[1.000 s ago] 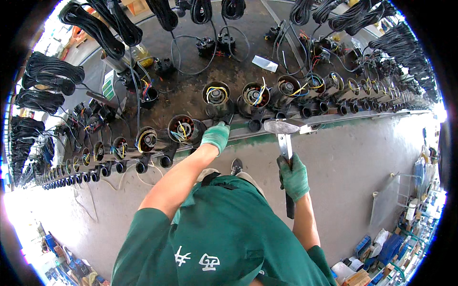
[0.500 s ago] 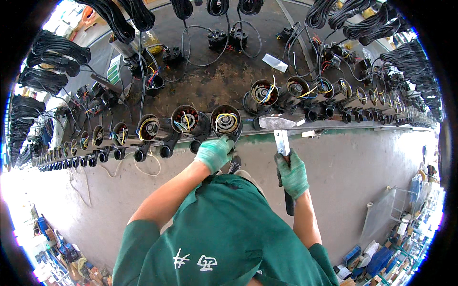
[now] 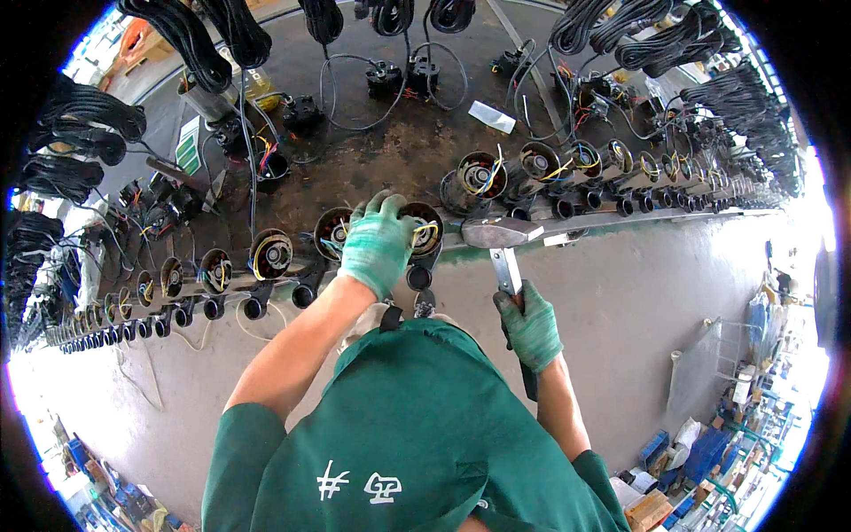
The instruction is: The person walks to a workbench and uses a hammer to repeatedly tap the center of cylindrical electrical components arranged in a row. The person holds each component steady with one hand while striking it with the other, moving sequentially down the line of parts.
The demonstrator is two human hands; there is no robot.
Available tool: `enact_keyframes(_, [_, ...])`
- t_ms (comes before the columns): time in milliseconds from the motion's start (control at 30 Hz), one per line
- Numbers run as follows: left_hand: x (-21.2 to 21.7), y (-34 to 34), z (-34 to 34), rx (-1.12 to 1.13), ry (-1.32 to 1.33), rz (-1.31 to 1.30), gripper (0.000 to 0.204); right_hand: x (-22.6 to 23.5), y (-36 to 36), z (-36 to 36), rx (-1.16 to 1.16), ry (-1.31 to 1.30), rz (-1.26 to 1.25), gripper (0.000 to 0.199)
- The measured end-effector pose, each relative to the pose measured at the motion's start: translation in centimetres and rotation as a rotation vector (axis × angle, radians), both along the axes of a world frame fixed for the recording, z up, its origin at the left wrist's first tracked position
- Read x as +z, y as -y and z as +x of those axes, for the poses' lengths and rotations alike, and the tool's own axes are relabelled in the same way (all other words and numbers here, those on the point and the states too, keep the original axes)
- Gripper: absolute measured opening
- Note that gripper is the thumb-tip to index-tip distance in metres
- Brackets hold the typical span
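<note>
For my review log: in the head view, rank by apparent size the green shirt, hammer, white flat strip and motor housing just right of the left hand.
Green shirt
Hammer, in the right hand
Motor housing, partly behind the left hand
White flat strip

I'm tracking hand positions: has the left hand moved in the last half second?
Yes: the left hand has moved farther out over the bench, nearer the flat white strip lying there.

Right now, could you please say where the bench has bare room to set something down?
The brown-stained middle of the bench looks free, bordered by black cable-end parts behind, the left hand and motor housings in front. The front edge and both sides are crowded with housings and cable coils.
</note>
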State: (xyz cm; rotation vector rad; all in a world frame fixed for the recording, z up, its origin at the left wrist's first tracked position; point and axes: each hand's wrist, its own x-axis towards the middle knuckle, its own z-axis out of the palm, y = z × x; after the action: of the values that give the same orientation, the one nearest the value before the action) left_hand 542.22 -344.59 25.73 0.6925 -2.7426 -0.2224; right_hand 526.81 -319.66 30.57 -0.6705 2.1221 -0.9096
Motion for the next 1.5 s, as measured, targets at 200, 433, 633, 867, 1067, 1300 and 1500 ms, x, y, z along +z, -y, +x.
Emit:
enact_keyframes(200, [-1.0, -3.2, 0.3, -0.142, 0.181, 0.186, 0.016, 0.3, 1.8, 0.3, 0.049, -0.034, -0.014, 0.028])
enact_keyframes(433, [-3.4, -4.7, 1.9, -0.208, 0.029, 0.253, 0.017, 3.7, 5.6, 1.9, 0.319, -0.267, 0.073, 0.029])
enact_keyframes(633, [-3.7, -4.3, 1.4, -0.205, -0.017, 0.231, 0.026, 1.1, 8.1, 1.2, 0.465, -0.311, 0.350, 0.036])
enact_keyframes(867, [-4.3, -4.7, 1.6, -0.158, 0.074, 0.232, 0.032, 3.8, 7.8, 1.6, 0.426, -0.369, 0.174, 0.037])
enact_keyframes(1067, [-3.6, -4.6, 1.7, -0.180, 0.024, 0.252, 0.028, 1.6, 7.5, 0.8, 0.513, -0.320, 0.292, 0.035])
enact_keyframes(1300, [-4.1, -4.3, 1.5, -0.201, 0.115, 0.246, 0.029, 4.3, 8.2, 1.7, 0.378, -0.319, 0.136, 0.039])
enact_keyframes(1500, [-3.5, -4.3, 1.6, -0.192, 0.041, 0.256, 0.027, 2.5, 7.8, 1.0, 0.552, -0.372, 0.388, 0.040])
